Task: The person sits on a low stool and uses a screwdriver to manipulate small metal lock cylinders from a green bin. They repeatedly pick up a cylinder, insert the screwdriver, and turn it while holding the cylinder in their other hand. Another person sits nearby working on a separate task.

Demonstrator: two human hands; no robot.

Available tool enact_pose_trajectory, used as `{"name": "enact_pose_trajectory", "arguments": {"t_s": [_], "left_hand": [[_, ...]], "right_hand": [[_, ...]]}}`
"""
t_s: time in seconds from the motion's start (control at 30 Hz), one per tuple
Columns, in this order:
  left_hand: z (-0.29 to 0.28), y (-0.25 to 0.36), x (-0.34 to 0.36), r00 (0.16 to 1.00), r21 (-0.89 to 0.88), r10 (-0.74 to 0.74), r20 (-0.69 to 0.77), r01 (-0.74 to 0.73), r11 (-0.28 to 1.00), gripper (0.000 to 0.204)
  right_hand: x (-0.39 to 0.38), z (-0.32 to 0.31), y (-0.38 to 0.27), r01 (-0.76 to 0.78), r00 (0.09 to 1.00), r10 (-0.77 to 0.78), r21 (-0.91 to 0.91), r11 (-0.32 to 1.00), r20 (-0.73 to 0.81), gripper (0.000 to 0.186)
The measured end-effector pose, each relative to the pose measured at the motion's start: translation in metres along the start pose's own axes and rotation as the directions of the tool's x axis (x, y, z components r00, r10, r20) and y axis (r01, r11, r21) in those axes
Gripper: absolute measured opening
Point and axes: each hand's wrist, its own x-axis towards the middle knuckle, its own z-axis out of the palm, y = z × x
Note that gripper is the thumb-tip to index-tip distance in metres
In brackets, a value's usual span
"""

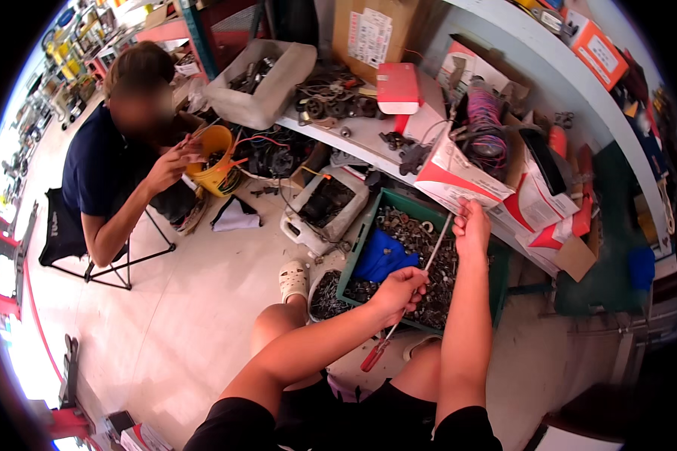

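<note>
A long, thin metal rod with a red handle (pixel 372 356) slants across in front of me, its handle end low and near my knees. My left hand (pixel 400 294) is closed around the shaft, above the handle. At the far upper end, the fingers of my right hand (pixel 471 225) pinch the rod near its tip; what else they may hold is too small to make out. Below both hands stands a green crate (pixel 351 264) full of loose bolts, nuts and washers (pixel 438 279). A blue cloth-like piece (pixel 384 254) lies on the hardware inside it.
A tub of small screws (pixel 325 297) and a cut-open white jug (pixel 305 229) stand left of the crate. Beyond is a shelf with cartons (pixel 466 173), a red box (pixel 399 84) and a plastic bin (pixel 293 71). At left, a seated person (pixel 90 161) handles a yellow bucket (pixel 220 143).
</note>
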Motion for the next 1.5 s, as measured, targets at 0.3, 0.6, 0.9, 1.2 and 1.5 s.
{"name": "enact_pose_trajectory", "arguments": {"t_s": [0.3, 0.6, 0.9, 1.2, 1.5], "left_hand": [[0.003, 0.006, -0.006, 1.0, -0.011, 0.006, 0.01, -0.006, 1.0, 0.012], [0.0, 0.004, -0.008, 1.0, 0.023, -0.005, 0.03, 0.004, 1.0, 0.014], [0.0, 0.003, -0.006, 0.999, 0.016, -0.002, 0.035, 0.001, 1.0, 0.014], [-0.004, 0.004, -0.008, 1.0, 0.02, -0.003, 0.005, 0.003, 1.0, 0.013], [-0.003, 0.005, -0.01, 0.999, 0.012, 0.003, 0.044, -0.004, 1.0, 0.014]], "right_hand": [[0.03, -0.028, 0.013, -0.401, 0.898, 0.166, 0.604, 0.689, 0.407, 0.025], [0.025, -0.021, 0.026, -0.229, 0.966, 0.093, 0.629, 0.743, 0.242, 0.018], [0.0, 0.005, 0.026, 0.297, 0.931, -0.276, 0.056, 0.953, -0.24, 0.015], [0.002, 0.009, 0.015, -0.133, 0.99, 0.094, 0.501, 0.855, 0.102, 0.03], [0.011, -0.002, 0.021, -0.038, 0.998, 0.052, 0.439, 0.898, -0.019, 0.019]]}}
